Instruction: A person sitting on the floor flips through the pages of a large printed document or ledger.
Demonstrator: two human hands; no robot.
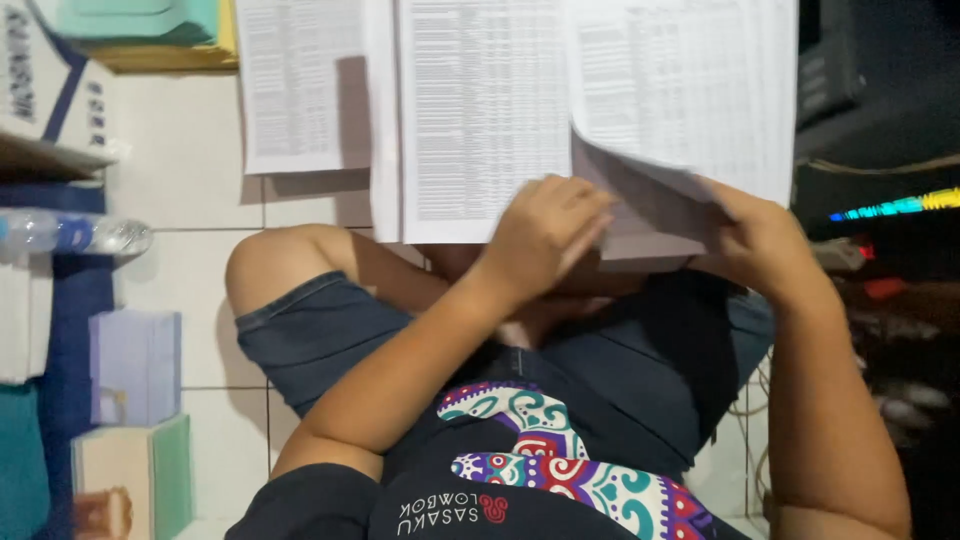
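Note:
A stack of printed table sheets lies on the white tiled floor in front of my crossed legs. My left hand rests on the near edge of the stack, its fingers curled around the edges of the lower sheets. My right hand grips the near corner of a lifted sheet, which is raised and bent over the right side of the stack. The sheet's underside shows grey in shadow between my two hands.
A separate printed sheet lies left of the stack. A plastic water bottle, a lilac box and a green-sided box sit at the left. Dark equipment with a coloured light strip and cables fills the right.

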